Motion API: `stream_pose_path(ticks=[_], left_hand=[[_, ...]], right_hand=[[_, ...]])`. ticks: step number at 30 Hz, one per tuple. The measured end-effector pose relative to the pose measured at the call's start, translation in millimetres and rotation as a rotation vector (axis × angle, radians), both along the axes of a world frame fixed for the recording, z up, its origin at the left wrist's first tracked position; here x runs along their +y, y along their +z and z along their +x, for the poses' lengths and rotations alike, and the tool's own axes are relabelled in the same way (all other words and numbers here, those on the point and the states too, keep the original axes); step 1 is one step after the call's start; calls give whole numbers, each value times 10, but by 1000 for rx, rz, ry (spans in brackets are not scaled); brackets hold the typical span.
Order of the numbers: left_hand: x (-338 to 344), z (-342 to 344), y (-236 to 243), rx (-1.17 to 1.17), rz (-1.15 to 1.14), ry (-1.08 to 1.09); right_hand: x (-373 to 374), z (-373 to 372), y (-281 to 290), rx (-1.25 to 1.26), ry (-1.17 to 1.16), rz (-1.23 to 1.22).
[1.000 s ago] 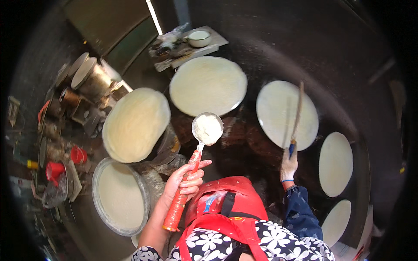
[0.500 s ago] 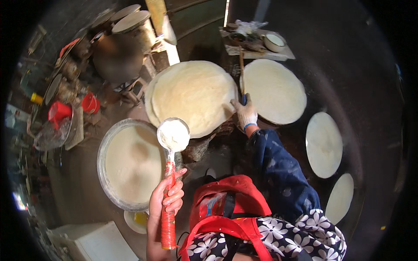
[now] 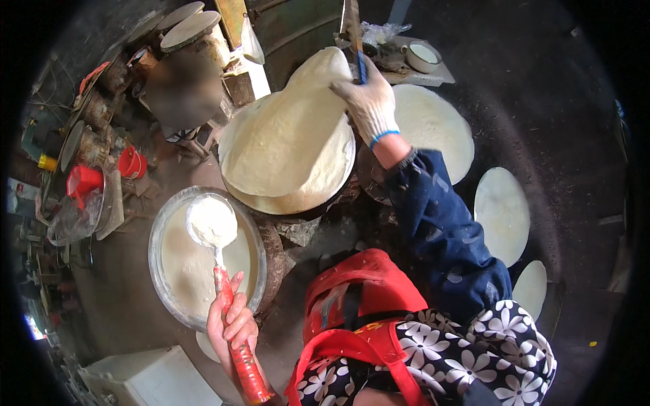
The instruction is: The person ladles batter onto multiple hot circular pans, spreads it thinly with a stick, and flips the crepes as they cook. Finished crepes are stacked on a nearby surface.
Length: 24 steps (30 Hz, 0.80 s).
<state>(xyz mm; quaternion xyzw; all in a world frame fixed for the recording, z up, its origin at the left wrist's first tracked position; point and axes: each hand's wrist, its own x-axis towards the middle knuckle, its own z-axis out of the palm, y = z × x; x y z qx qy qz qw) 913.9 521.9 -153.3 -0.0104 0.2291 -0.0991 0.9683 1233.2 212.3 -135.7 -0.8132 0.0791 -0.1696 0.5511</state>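
My left hand (image 3: 233, 318), bare, is wrapped round the red handle of a ladle (image 3: 211, 222). Pale batter fills its bowl, above a wide metal basin of batter (image 3: 254, 247). My right hand (image 3: 371, 103), in a white knitted glove, pinches the far right edge of a large thin flatbread (image 3: 277, 145). That edge is raised and drawn into a fold; the rest lies over a round pale layer I cannot identify. The same hand also holds a long narrow tool with a blue handle (image 3: 363, 70), pointing away from me.
Another round flatbread (image 3: 433, 128) lies to the right, with two pale rounds (image 3: 502, 213) nearer me. Behind stands a white pot (image 3: 423, 56) on a small board. Red buckets (image 3: 84, 181) and a stool-like stand (image 3: 198, 143) are at left; a white box (image 3: 169, 379) is at lower left.
My right hand has moved up and away, lifting and folding the flatbread's right edge. My left hand has carried the full ladle leftward and nearer, over the basin.
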Motion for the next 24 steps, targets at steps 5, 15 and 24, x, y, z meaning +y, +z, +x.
stream_pose_path(ticks=[5, 15, 24], left_hand=[[-109, 137, 59, -8, -48, -30], [-104, 275, 16, 10, -84, -59], [-105, 324, 83, 28, -303, -50]], right_hand=[[-511, -237, -1424, 219, -106, -81], [-464, -553, -1931, 229, -171, -220], [-806, 323, -2023, 322, 4, -458]])
